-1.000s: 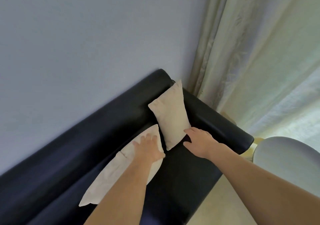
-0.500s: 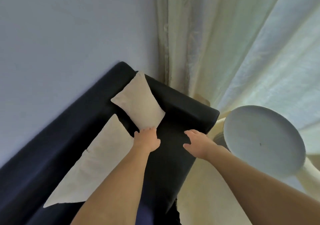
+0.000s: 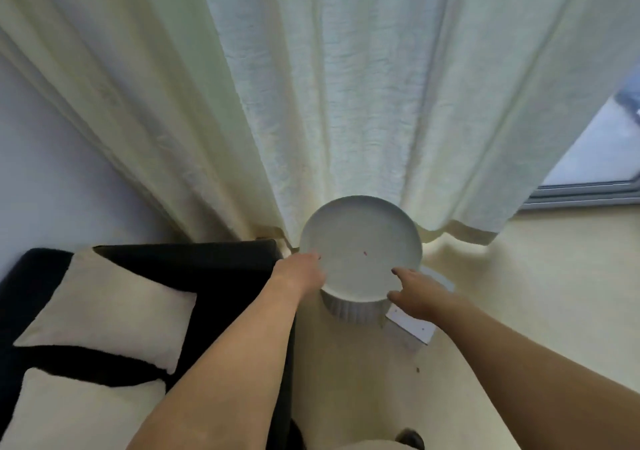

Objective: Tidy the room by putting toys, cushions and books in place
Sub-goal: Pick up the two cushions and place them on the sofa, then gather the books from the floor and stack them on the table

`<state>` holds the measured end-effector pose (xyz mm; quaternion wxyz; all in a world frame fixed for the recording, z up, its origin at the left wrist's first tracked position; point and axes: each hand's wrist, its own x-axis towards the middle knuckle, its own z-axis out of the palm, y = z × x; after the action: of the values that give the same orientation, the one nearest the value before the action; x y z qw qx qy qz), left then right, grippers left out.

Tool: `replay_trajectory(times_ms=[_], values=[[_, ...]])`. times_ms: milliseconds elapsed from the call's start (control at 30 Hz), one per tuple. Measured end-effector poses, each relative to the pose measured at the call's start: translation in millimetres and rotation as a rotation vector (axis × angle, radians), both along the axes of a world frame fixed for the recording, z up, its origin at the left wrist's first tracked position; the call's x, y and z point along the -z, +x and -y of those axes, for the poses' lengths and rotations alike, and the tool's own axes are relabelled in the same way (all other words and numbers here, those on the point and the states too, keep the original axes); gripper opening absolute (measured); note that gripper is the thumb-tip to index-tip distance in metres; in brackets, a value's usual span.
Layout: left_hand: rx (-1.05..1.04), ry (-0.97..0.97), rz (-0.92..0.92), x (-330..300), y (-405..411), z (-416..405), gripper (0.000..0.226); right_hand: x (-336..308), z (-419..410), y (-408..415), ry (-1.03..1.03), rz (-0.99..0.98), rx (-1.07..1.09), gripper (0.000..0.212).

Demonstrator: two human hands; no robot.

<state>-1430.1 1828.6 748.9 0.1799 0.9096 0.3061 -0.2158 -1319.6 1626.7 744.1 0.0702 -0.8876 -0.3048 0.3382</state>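
Both hands are at the round side table's tabletop (image 3: 360,242), frame centre. Left hand (image 3: 301,271) touches its left rim, fingers hidden; right hand (image 3: 414,292) hovers loosely spread at the lower right rim. Two cushions (image 3: 104,307) sit on the black sofa (image 3: 194,262), lower left. Grip opposite rims evenly and keep it level if shifting it.

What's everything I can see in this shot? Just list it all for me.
cushions: two, cream, lying on the sofa at lower left
sofa: one, black, against the wall at left
side table: one, round, pale grey with a ribbed base, beside the sofa's end
curtain: one, cream, hanging behind the table
window: one, grey frame, at right past the curtain's edge
floor: cream, at right
white board: one, flat on the floor by the table
left hand: at the table's left rim
right hand: at the table's near right rim
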Motion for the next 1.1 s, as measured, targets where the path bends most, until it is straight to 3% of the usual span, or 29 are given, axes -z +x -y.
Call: replay_trajectory(times_ms=[233,500,700,867,1100], values=[[0.302,-0.002,0.005,-1,133,144,0.054,-2,170,68,0.071,-0.022,0.384,0.062],[0.623,0.022,0.001,6,247,282,0.050,14,310,120,0.129,-0.102,0.711,0.066],[0.789,0.111,-0.057,15,343,364,0.048,28,396,204,0.118,-0.119,0.831,0.065],[0.777,0.056,-0.047,24,461,438,0.046,32,472,290,0.080,-0.092,0.870,0.063],[0.983,-0.002,-0.081,42,579,588,0.046,33,598,370,0.033,-0.103,1.058,0.064]])
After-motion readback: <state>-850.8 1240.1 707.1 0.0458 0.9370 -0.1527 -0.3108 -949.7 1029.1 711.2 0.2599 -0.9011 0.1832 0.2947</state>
